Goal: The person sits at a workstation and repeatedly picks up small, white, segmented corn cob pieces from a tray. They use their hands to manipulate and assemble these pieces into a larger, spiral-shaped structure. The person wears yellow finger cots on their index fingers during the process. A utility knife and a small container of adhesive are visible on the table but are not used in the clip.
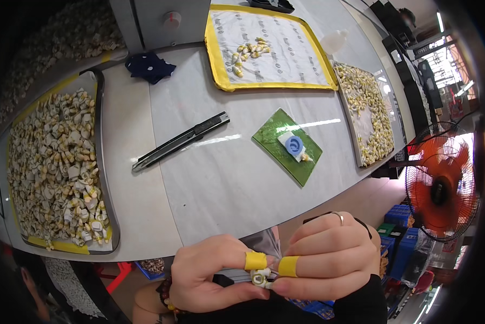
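Note:
Close in front of my body, past the table's near edge, both hands are closed around one small white figure-like piece [260, 278]. My left hand [213, 270] pinches it between thumb and forefinger. From the other side, the thumb and fingertips of my right hand [329, 259] press on it. Yellow tape wraps a finger of each hand, and a ring sits on a right finger. The piece is partly covered by my fingers, so its full shape is hidden.
A snap-off utility knife [180, 141] lies mid-table. Right of it, a green plate [272, 129] carries a white block with a blue round top [294, 144]. Trays of small white-and-yellow pieces stand left [99, 162], far [307, 54] and right [356, 140]. An orange fan [441, 189] stands beyond.

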`<state>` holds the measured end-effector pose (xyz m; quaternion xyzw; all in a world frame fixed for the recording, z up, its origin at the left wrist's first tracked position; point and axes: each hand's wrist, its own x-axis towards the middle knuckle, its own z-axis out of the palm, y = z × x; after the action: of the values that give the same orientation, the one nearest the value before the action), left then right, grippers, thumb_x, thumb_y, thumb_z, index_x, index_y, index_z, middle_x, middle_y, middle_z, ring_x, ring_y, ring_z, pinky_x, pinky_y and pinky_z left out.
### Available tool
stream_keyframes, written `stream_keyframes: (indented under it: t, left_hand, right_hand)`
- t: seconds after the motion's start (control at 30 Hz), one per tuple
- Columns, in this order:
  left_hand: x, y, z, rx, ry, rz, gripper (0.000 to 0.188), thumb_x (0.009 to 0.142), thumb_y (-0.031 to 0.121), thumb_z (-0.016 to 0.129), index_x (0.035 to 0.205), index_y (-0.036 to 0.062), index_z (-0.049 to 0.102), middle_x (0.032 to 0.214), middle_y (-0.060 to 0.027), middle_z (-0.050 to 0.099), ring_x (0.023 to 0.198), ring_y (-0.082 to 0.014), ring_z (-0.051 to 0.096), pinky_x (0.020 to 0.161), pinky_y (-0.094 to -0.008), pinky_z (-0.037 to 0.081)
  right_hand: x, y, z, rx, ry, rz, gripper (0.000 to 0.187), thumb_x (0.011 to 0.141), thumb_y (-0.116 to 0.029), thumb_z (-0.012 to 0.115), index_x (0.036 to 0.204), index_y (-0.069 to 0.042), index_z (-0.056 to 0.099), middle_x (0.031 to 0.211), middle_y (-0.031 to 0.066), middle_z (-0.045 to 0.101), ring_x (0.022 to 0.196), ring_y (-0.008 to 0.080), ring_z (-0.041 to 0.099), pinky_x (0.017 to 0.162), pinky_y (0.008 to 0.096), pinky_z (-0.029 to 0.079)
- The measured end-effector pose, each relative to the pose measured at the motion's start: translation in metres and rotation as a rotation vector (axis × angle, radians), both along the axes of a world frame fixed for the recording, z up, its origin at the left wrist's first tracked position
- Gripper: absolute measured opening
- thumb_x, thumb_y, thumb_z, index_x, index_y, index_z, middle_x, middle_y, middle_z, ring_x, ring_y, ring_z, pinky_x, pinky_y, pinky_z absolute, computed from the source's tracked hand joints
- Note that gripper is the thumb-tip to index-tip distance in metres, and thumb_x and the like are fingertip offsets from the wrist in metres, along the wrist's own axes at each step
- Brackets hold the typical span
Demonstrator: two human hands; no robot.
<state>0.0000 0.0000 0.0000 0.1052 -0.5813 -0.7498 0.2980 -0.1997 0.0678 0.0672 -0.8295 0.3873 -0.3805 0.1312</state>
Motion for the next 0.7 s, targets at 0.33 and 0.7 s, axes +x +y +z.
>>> stream_keyframes:
  t: [0.33, 0.7]
  left_hand:
    - [0.001, 0.005, 0.003, -0.004, 0.011, -0.023, 0.04, 0.079, 0.021, 0.074, 0.103, -0.0059, 0.058, 0.09, -0.0154, 0.062, 0.077, -0.0173, 0.056, 0.07, -0.0268, 0.044]
    - [0.001, 0.005, -0.004, 0.337, 0.151, -0.103, 0.039, 0.078, 0.022, 0.075, 0.099, -0.0046, 0.056, 0.083, -0.013, 0.06, 0.076, -0.0191, 0.059, 0.076, -0.0365, 0.052]
  right_hand:
    - [-0.018, 0.016, 0.02, -0.191, 0.198, -0.133, 0.01, 0.073, -0.006, 0.067, 0.082, -0.006, 0.07, 0.083, 0.0056, 0.063, 0.073, 0.0181, 0.061, 0.066, 0.0308, 0.05]
    - [-0.242, 0.051, -0.017, 0.469, 0.594, -1.172, 0.011, 0.075, -0.009, 0.065, 0.082, -0.001, 0.063, 0.078, 0.0135, 0.064, 0.072, 0.028, 0.061, 0.067, 0.0348, 0.048]
